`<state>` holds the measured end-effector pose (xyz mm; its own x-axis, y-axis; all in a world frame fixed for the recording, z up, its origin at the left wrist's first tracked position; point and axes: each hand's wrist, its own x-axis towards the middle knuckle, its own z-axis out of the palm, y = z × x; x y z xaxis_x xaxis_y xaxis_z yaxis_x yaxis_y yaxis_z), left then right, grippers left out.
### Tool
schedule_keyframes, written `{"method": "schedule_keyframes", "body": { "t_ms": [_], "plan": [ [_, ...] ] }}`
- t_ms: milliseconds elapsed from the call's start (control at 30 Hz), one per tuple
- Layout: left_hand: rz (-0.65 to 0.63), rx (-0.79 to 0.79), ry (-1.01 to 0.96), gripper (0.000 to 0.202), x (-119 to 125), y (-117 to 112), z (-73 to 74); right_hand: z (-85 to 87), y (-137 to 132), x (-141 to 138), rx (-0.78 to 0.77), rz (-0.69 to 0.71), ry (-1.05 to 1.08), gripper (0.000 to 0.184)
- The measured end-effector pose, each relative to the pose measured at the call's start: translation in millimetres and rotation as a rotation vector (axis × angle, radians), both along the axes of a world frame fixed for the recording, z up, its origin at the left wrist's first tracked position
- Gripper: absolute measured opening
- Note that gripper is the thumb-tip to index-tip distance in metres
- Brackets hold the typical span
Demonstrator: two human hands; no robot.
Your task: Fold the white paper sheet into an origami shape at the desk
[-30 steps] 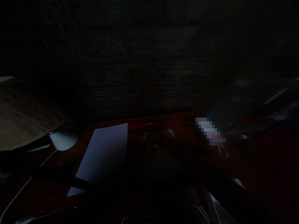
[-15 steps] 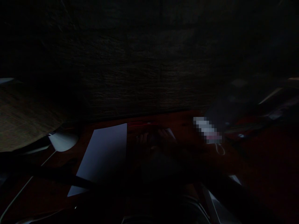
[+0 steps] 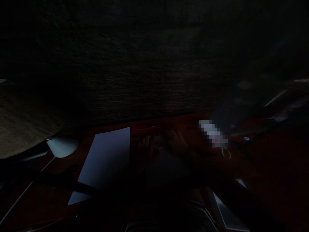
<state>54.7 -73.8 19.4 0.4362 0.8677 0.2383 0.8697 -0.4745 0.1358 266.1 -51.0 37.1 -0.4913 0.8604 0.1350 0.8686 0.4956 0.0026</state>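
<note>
The scene is very dark, so the hands show only faintly. My left hand (image 3: 145,142) rests at the left edge of a dim, shadowed sheet of paper (image 3: 166,166), its fingers stretched forward. Across from it, my right hand (image 3: 178,141) lies over the far right part of that sheet, with fingers extended and slightly apart. Between the hands a pale patch of the sheet is visible. To the left, apart from both hands, lies a brighter white sheet of paper (image 3: 108,154). Shadow hides the near half of the shaded sheet.
A red-brown wooden table (image 3: 190,129) meets a dark woven wall (image 3: 145,77). On the right lies a blurred-out pale object (image 3: 212,132) with a looped cord. A white rounded object (image 3: 63,146) and a thin cable (image 3: 18,199) are at left; a flat glossy-edged item (image 3: 229,211) sits lower right.
My right hand has shifted right over the sheet's far right corner, uncovering a pale patch between the hands. My left hand has moved slightly left. The view has shifted a little.
</note>
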Motion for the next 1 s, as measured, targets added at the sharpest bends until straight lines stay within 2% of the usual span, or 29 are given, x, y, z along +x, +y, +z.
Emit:
{"method": "schedule_keyframes", "body": {
  "t_ms": [167,400,700,1000],
  "plan": [
    [-0.047,0.000,-0.038,0.056,-1,3,-4.5,-10.5,-2,-10,-0.001,0.047,0.031,0.074],
    [-0.113,-0.026,-0.036,0.048,2,5,-10.3,-11.2,-2,-11,-0.020,0.060,0.029,0.069],
    [-0.121,-0.023,-0.084,0.051,0,5,-9.2,0.4,-1,-10,-0.036,-0.005,0.017,0.065],
    [-0.086,-0.039,-0.022,0.057,-3,6,-0.3,10.7,6,11,-0.004,-0.101,0.006,0.068]
  ]
}}
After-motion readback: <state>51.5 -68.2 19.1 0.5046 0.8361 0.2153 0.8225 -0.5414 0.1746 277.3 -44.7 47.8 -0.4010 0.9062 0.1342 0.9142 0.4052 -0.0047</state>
